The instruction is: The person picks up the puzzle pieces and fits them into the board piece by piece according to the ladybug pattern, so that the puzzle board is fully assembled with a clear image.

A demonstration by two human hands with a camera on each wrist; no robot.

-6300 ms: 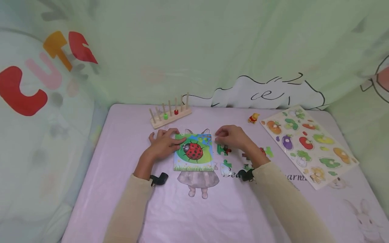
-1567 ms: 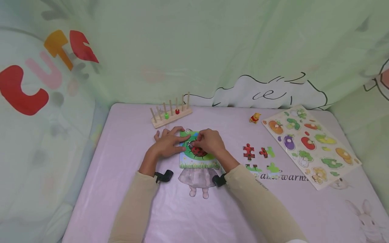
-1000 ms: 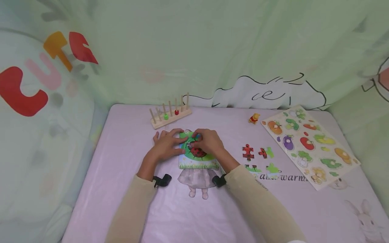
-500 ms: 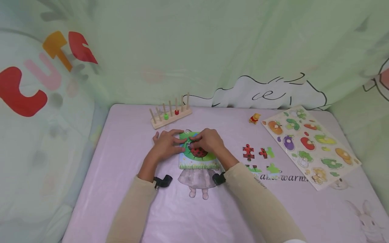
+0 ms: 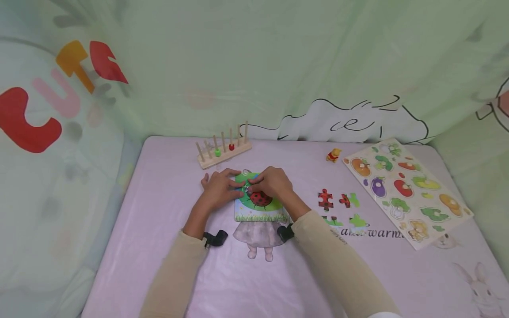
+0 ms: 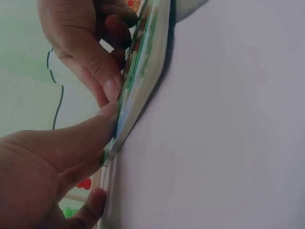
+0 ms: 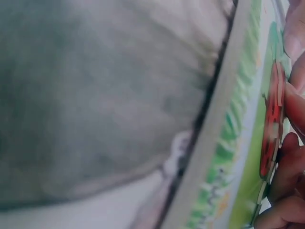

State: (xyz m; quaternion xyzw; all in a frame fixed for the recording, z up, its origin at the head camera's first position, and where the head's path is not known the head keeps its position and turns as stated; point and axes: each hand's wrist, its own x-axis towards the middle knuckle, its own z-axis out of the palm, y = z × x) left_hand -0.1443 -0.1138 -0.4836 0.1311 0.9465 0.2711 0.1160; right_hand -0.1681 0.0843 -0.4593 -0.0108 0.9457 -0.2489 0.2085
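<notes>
A square ladybug puzzle board (image 5: 260,217) lies on the table, grass printed along its near edge. My left hand (image 5: 218,189) rests at its left side with fingers spread; in the left wrist view the thumb (image 6: 97,126) presses on the board's face near the edge. Over the upper middle, my right hand (image 5: 277,182) has thumb and index finger at the ladybug's head, pinching a puzzle piece there that the fingers mostly hide. Seen from the right wrist, red ladybug pieces (image 7: 273,112) stand slightly raised on the board, with curled fingers against them.
Several loose puzzle pieces lie to the right, among them a red one (image 5: 325,199) and a green one (image 5: 358,220). Behind are a wooden peg rack (image 5: 224,154) with beads and a small bear figure (image 5: 333,154). A vegetable peg board (image 5: 409,192) lies far right.
Since the oldest frame, two pieces beside the board have left the table and the right hand has come over the board. Lately its fingers shift only slightly around the ladybug's head; the left hand stays.
</notes>
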